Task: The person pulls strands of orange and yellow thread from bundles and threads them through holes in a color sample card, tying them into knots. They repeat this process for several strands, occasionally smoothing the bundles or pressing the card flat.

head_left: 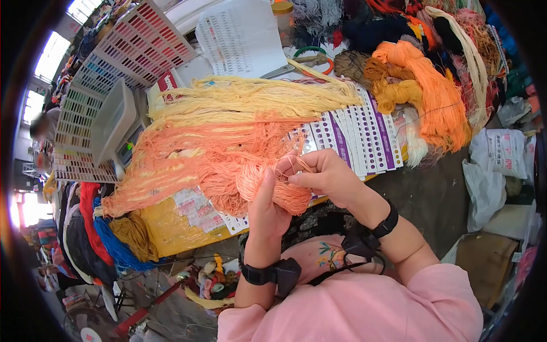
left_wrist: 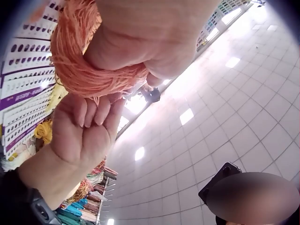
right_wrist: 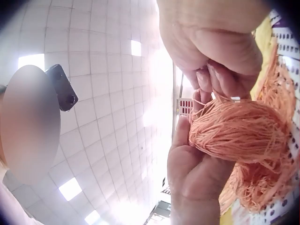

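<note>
A coral skein (head_left: 293,196) was held at the centre of the head view, over the near edge of the surface (head_left: 162,228). It was gripped by the left hand (head_left: 269,214), whose thumb was laid against it and whose fingers were curled round it. By the right hand (head_left: 330,178), just right of the skein, a strand (head_left: 304,165) was pinched between thumb and fingers. Behind it, loose coral yarn (head_left: 171,157) was spread toward the left of the frame, with yellow yarn (head_left: 250,97) laid along its far side. Punched cards (head_left: 364,139) were fanned right of centre, partly covered by yarn. Scissors (head_left: 280,70) were placed at the upper centre, near a printed sheet (head_left: 236,37). Orange yarn (head_left: 439,94) was heaped at the upper right.
</note>
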Demonstrator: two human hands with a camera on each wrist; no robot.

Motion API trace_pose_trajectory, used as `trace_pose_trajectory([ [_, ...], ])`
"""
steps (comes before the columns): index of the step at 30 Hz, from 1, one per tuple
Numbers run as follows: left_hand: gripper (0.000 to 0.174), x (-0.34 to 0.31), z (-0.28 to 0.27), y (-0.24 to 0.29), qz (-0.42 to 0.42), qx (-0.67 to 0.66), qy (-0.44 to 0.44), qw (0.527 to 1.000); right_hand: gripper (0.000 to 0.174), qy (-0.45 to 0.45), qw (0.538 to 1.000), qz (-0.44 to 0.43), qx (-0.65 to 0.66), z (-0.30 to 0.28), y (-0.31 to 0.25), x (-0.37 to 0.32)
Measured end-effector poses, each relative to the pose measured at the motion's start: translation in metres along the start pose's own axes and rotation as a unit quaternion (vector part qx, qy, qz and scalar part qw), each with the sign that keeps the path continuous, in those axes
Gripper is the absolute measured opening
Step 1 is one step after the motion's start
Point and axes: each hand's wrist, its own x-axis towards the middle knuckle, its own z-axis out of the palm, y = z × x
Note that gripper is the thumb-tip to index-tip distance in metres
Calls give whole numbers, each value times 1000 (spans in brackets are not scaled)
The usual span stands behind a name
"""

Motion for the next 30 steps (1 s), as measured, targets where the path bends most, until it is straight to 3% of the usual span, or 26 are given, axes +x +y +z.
trace_pose_trajectory([
  [6,31,2,-6,2,-3,49,22,999,7,19,995,-86,-51,-13,17,5],
  [8,23,2,-12,0,25,115,42,992,7,28,964,-256,-68,-20,22,9],
  [9,19,3,-13,2,27,71,51,996,8,34,937,-339,-76,-23,22,10],
  [11,12,6,-16,8,29,-17,71,997,7,-47,961,-224,152,-33,7,1],
  [12,12,9,-28,14,50,-34,8,998,7,-86,947,-162,263,-41,-1,-4],
  [14,14,17,-67,41,89,-68,-119,987,5,-181,871,-169,424,-69,-5,-8],
  [16,13,8,-89,87,84,-22,163,983,7,-142,861,-221,435,-112,-11,-20],
  [17,15,-3,-154,121,93,-11,171,981,8,-13,892,-243,380,-140,-18,-28],
  [19,22,-24,-280,188,111,12,186,976,17,99,932,-239,255,-205,-38,-48],
  [20,25,-43,-270,209,145,171,257,940,14,321,851,-309,279,-232,-49,-59],
  [21,27,-56,-262,225,175,324,320,873,15,179,876,-380,235,-327,-57,-87],
  [22,26,-61,-264,243,169,249,258,918,13,332,794,-491,135,-344,-75,-111],
  [23,26,-57,-267,264,161,172,188,953,10,379,760,-511,129,-407,-85,-146],
  [24,26,-48,-270,280,147,90,117,978,8,408,696,-548,221,-401,-101,-155],
  [25,26,-41,-273,288,129,3,47,991,8,404,710,-553,165,-354,-112,-141],
  [26,25,-21,-260,275,96,-37,-35,994,12,294,787,-534,94,-373,-108,-132],
  [27,24,1,-215,250,56,-71,-113,989,16,288,807,-515,30,-335,-98,-90],
  [28,19,31,-174,202,183,121,59,974,19,291,809,-510,-5,-296,-74,-50],
  [29,15,64,-101,142,220,317,276,880,17,327,853,-394,-104,-262,-60,-26],
  [30,11,76,-72,113,-4,30,30,999,16,337,874,-272,-219,-227,-46,-1],
])
